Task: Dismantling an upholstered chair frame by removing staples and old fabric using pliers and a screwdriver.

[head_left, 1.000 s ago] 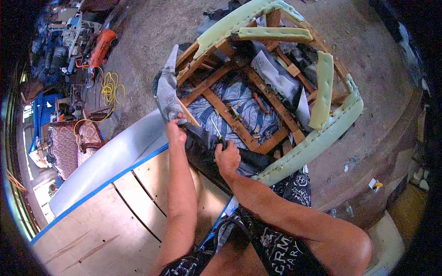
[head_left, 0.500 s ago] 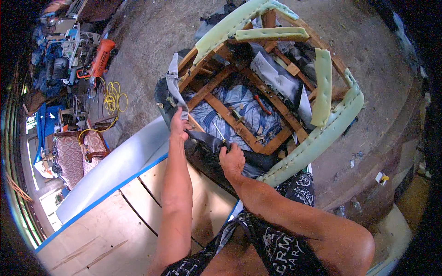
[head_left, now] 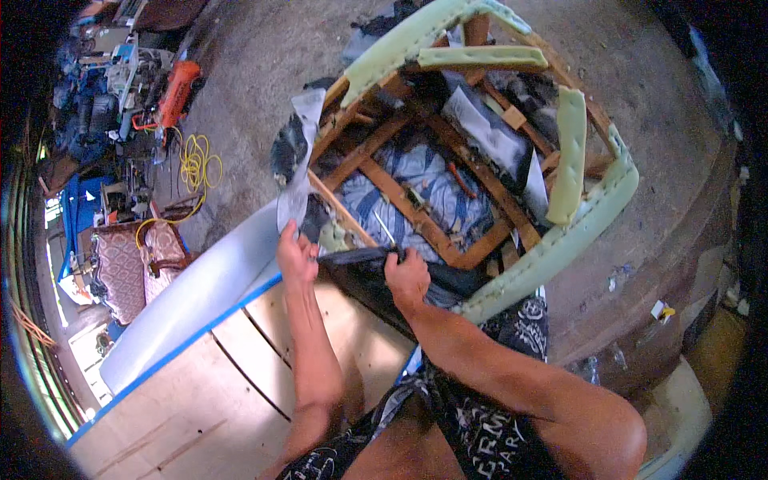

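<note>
A wooden furniture frame (head_left: 390, 202), edged in pale green foam (head_left: 552, 250), lies in front of me. My left hand (head_left: 298, 254) is closed on a strip of grey-white fabric (head_left: 294, 196) at the frame's left corner. My right hand (head_left: 406, 276) grips a screwdriver-like tool at the near side; its thin metal shaft (head_left: 385, 227) points up and left over the frame's inside, while the fingers hide most of the dark handle. Black fabric (head_left: 364, 276) lies along the near rail between my hands. A red-handled tool (head_left: 462, 181) rests on the blue-and-white cloth (head_left: 400, 180) inside.
Beside my left arm is a pale wooden board (head_left: 200, 400) with a blue edge, and a roll of white sheet material (head_left: 192, 292) beyond it. An orange tank (head_left: 178, 94), a coiled yellow hose (head_left: 198, 164) and a patterned upholstered chair (head_left: 120, 268) stand at the left.
My left hand has moved down and left, pulling the fabric strip away from the frame's corner and baring the wooden rail. The right hand has shifted slightly right, still gripping the tool.
</note>
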A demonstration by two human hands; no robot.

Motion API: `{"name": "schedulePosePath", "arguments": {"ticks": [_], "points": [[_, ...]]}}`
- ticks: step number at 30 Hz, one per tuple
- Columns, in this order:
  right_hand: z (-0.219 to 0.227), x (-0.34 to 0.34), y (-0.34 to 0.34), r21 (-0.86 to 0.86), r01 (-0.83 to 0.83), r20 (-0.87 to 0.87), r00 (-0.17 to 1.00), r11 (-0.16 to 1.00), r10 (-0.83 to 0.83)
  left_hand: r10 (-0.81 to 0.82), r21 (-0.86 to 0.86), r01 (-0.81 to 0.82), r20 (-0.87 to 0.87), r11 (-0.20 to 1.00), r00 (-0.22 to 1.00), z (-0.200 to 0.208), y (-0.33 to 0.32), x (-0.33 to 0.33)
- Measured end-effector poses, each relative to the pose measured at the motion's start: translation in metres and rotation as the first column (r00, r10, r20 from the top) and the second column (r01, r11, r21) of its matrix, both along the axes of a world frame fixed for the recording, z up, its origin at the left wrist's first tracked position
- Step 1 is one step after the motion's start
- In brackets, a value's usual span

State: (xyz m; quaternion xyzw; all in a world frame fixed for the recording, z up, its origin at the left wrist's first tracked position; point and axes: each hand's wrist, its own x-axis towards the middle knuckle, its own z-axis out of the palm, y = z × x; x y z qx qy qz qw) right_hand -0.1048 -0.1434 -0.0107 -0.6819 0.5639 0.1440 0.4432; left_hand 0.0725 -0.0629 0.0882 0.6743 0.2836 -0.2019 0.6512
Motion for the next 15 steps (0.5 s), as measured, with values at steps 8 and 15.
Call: {"name": "schedulePosePath", "arguments": {"ticks": [8,15], "points": [[0.012,0.004,0.022,-0.020,-0.076,0.042,0.996,0.997,0.076,-0.013,0.239,0.038,-0.107,0.970,0.994,-0.047,0.120,0.058],[-0.006,-0.008,0.013,-0.058,-0.054,0.048,0.997,0.997,0.057,-0.954,0.985,0.137,0.065,0.109,0.291,-0.017,-0.014,0.024]]}}
